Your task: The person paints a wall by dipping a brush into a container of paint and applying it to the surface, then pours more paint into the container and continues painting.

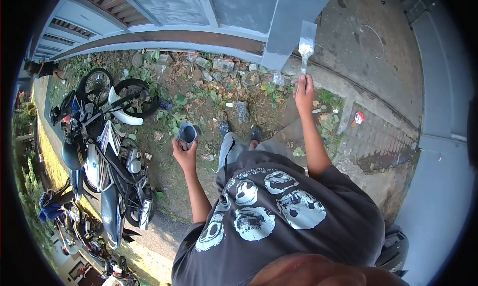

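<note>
My left hand [186,155] is wrapped round a small cup [187,133] with grey paint inside, held out over the ground in front of my body. In my right hand [304,90] is a paintbrush [306,48], gripped by its handle and pointing away from me. White paint coats the base of its bristles, and the bristle end looks grey. The brush overlaps the edge of a grey pillar [285,34] in this view. Left of that pillar runs a wall [244,9] with streaky grey-blue panels.
Parked motorcycles [107,156] stand to the left. Rubble [223,65], leaves and litter lie along the wall's foot. A concrete strip [343,94] crosses the ground on the right, near a grey panel [440,196]. Another person [44,69] is at the far left.
</note>
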Available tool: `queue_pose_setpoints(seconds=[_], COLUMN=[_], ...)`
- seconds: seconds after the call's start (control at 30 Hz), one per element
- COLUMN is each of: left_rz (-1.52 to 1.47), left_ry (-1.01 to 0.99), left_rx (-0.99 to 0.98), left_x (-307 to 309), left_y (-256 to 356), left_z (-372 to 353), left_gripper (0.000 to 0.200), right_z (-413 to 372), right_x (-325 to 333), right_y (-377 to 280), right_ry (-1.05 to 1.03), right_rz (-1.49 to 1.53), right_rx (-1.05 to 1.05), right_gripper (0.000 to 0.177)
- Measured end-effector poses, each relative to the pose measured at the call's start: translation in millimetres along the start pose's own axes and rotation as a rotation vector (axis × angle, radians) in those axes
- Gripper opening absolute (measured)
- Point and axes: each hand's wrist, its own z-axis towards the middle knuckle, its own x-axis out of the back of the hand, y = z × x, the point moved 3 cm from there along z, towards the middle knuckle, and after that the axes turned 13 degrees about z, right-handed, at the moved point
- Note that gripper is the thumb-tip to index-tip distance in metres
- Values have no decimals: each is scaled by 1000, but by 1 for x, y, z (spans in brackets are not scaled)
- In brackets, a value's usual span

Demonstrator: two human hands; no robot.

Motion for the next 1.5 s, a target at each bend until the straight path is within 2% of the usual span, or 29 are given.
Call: queue_pose_setpoints(seconds=[0.03, 0.07, 0.1, 0.17, 0.2, 0.27, 0.37, 0.4, 0.5, 0.67, 0.73, 0.77, 0.83, 0.9, 0.97, 1.07, 1.23, 1.3, 1.43, 1.5], left_rz=[-35, 8, 27, 37, 53, 40, 232, 264, 292, 263, 234, 192, 128, 88, -1, 31, -49, -38, -33, -64], left_ry=[-31, -97, -116, -214, -234, -332, -472, -523, -636, -761, -745, -730, -689, -710, -655, -637, -664, -624, -444, -452], left_rx=[11, 54, 59, 66, 68, 113, 54, 3, -53, -132, -165, -215, -297, -381, -406, -634, -646, -701, -815, -799], left_x=[-5, -10, -12, -31, -41, -70, -117, -137, -205, -327, -373, -392, -427, -463, -498, -530, -555, -556, -560, -560], left_y=[0, -19, -25, -34, -44, -73, -110, -128, -175, -212, -217, -216, -212, -207, -207, -198, -194, -194, -194, -189], left_z=[3, 1, -1, -4, -7, -9, -13, -15, -22, -10, 1, 10, 37, 65, 93, 135, 178, 189, 206, 208], left_gripper=[41, 41, 41, 43, 43, 47, 54, 62, 66, 64, 64, 63, 63, 62, 62, 64, 62, 63, 62, 60], right_z=[1, -6, -12, -23, -26, -32, -27, -20, 16, 63, 74, 71, 62, 55, 59, 81, 130, 152, 168, 174], right_x=[2, 7, 14, 37, 47, 63, 77, 78, 79, 58, 51, 48, 47, 35, 30, 16, 12, 19, 26, 31], right_y=[23, 49, 75, 139, 172, 242, 331, 360, 442, 511, 527, 540, 565, 570, 582, 588, 590, 596, 590, 574], right_ry=[14, 140, 154, 282, 300, 280, 301, 312, 341, 406, 475, 477, 472, 503, 491, 519, 525, 496, 525, 546], right_rz=[-27, -26, -28, 126, 126, -12, -38, -66, -81, -29, -148, -139, -246, -47, -23, 150, 217, 71, 144, 114], right_rx=[-60, -183, -205, -544, -562, -725, -773, -789, -763, -748, -569, -552, -232, -149, -28, 79, 248, 396, 422, 438], right_gripper=[27, 28, 28, 26, 26, 25, 22, 21, 16, 22, 25, 25, 33, 41, 40, 38, 36, 34, 35, 35])
